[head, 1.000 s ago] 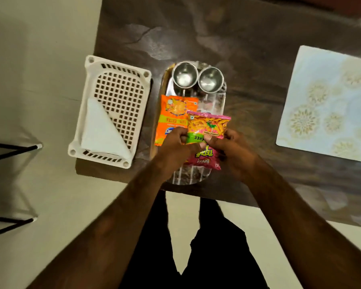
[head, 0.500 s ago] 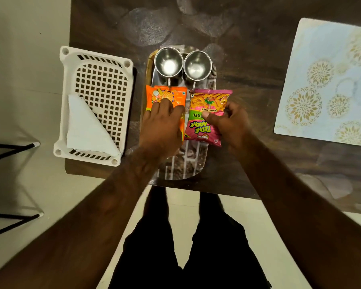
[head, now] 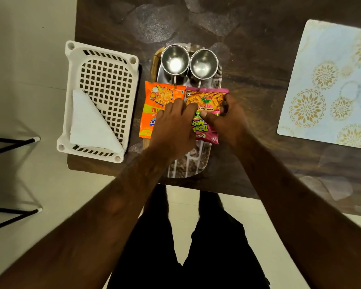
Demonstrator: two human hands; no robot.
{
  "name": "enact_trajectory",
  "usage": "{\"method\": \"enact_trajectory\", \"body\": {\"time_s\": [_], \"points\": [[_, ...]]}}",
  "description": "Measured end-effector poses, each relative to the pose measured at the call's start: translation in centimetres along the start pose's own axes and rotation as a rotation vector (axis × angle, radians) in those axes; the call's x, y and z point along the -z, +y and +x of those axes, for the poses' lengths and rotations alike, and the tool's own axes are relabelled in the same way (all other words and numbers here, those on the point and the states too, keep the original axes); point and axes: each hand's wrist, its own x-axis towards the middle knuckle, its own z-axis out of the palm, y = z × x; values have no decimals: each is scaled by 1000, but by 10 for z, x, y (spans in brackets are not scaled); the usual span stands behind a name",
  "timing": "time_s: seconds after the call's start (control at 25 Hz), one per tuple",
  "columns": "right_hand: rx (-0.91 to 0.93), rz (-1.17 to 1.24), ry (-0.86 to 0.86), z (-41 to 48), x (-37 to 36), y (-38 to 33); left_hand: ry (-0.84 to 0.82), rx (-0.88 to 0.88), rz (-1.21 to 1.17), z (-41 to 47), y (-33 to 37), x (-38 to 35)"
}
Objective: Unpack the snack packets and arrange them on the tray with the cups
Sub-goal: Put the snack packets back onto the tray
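Note:
Two steel cups (head: 175, 59) (head: 203, 64) stand side by side at the far end of the patterned tray (head: 188, 166). Below them lie an orange snack packet (head: 158, 101) on the left and a pink snack packet (head: 206, 102) on the right, edges touching. My left hand (head: 173, 126) rests flat with spread fingers over the seam between both packets. My right hand (head: 229, 119) pinches the pink packet's right side between thumb and fingers. The packets' lower parts are partly hidden by my hands.
A white perforated plastic basket (head: 104, 80) holding a folded white paper (head: 90, 124) sits left of the tray on the dark wooden table (head: 248, 49). A pale floral placemat (head: 331, 86) lies at the right. Black metal legs (head: 13, 142) stand on the floor, left.
The pink packet went from held above the tray to lying beside the orange one. My left hand shifted from the orange packet toward the seam; the right hand stays on the pink packet.

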Motion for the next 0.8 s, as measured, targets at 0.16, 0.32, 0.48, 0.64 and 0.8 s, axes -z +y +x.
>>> {"method": "enact_trajectory", "body": {"time_s": [0.16, 0.32, 0.48, 0.64, 0.8], "points": [[2, 91, 10, -4, 3, 0, 109, 77, -74, -5, -8, 8], [-25, 101, 19, -5, 3, 2, 211, 366, -83, -11, -43, 15], [-10, 92, 17, -5, 0, 2, 96, 377, -275, -6, -54, 15], [1, -7, -10, -1, 0, 3, 114, 389, -294, -4, -56, 13], [-8, -11, -43, -1, 2, 7, 126, 374, -322, -9, -59, 10]]}}
